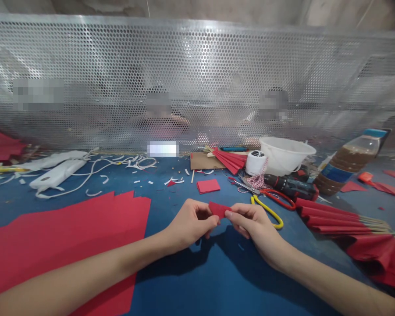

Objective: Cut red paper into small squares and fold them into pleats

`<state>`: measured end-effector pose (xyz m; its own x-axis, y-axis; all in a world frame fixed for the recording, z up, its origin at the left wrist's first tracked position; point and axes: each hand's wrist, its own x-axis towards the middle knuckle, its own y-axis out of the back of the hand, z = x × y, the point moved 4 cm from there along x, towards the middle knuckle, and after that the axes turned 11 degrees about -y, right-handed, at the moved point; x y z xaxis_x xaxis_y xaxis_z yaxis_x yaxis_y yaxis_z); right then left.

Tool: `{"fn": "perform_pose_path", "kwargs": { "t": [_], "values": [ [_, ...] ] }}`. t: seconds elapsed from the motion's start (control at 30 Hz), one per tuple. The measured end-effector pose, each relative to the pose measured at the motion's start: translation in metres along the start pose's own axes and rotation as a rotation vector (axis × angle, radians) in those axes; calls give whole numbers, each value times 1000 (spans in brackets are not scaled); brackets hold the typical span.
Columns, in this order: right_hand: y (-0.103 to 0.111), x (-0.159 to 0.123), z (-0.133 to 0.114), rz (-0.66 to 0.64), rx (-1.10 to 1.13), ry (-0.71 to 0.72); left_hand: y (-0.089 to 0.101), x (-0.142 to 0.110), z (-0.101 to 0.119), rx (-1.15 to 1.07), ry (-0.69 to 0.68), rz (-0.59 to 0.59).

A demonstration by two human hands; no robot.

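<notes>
A small folded piece of red paper [218, 209] is held up between both hands above the blue table. My left hand [194, 221] pinches its left side between thumb and fingers. At its right corner, my right hand [254, 224] grips it with thumb and fingertips. Just beyond the hands lies a small stack of red paper rectangles [208, 186]. Scissors with red handles [279, 196] and a yellow-handled pair [269, 211] rest to the right of my right hand. Large red paper sheets [95, 228] lie beneath and beside my left forearm.
A white bucket [284, 156], thread spool [255, 163], drill [292, 186] and tilted bottle of brown liquid [350, 164] crowd the back right. Pleated red paper fans [335, 217] lie at right. A white power strip [57, 173] with cables sits back left, before a perforated metal screen [204, 66].
</notes>
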<state>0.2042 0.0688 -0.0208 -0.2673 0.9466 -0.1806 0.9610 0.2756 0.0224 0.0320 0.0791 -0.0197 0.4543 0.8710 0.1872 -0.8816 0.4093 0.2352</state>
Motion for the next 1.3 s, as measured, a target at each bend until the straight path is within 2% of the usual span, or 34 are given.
{"fn": "perform_pose_path", "kwargs": {
  "t": [0.07,0.13,0.23,0.37,0.5,0.87,0.93,1.07,1.17,1.3],
  "values": [
    [6,2,2,91,92,14,1,0,-1,-4,6,7],
    [9,3,3,121,167,22,2,0,-1,-7,9,13],
    [4,1,-1,22,130,16,2,0,1,-6,6,16],
    [-6,-5,-6,-108,-101,18,-1,0,4,-49,-23,-31],
    [-5,-4,-3,-87,-162,-5,-4,-1,4,-66,-28,-59],
    [-5,-2,-2,-115,-118,1,-4,-2,9,-76,-32,-99],
    [-4,-3,-4,-89,-104,14,-3,-1,9,-10,-57,-52],
    [-3,-2,-4,-57,-11,-19,3,-1,11,160,-92,116],
    [-4,-1,-3,-72,37,-37,2,-2,15,198,-124,117],
    [-4,0,-2,-118,49,-26,-2,-7,25,310,-291,123]
  ]
}}
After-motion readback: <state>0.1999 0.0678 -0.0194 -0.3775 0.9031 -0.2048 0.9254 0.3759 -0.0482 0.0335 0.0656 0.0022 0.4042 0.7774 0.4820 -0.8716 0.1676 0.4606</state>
